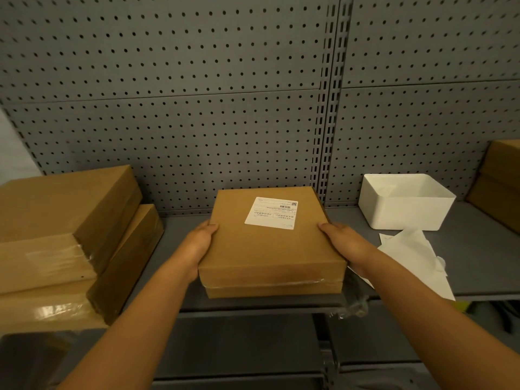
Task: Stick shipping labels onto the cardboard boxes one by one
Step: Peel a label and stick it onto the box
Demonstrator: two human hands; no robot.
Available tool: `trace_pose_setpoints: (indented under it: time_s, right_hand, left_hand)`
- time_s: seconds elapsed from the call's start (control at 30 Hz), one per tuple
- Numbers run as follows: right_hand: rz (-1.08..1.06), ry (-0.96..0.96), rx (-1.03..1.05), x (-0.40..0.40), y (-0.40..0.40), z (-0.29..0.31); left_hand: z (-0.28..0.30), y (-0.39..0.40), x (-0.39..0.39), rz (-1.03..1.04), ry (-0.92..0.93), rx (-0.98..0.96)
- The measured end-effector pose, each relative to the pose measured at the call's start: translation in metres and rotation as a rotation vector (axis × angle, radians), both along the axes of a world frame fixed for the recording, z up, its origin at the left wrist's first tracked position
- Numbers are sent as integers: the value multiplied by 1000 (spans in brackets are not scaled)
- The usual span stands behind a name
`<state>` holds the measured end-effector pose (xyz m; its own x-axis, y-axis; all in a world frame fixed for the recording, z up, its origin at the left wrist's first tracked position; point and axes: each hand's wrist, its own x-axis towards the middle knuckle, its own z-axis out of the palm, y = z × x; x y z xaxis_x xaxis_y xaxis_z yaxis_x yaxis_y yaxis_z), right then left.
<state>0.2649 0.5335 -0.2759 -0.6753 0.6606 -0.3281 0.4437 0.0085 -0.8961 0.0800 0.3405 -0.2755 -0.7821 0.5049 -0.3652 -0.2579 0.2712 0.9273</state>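
Box (270, 249) on the shelf (478, 266) already has its label (271, 213); left hand (197, 244) and right hand (344, 243) grip its sides; stacked boxes (64, 235) at left look unlabelled, probably still to do.

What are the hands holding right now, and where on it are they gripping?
The labelled cardboard box. The left hand grips its left side and the right hand its right side, thumbs on the top face.
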Motion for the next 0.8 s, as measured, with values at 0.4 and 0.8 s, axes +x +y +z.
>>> trace_pose_setpoints:
  time_s: [0.4,0.8]
  right_hand:
    - [-121,377,311,11,-13,57]
    - [-219,653,390,68,33,103]
  left_hand:
    - [57,1,12,84,512,276]
    - [122,47,61,-48,696,482]
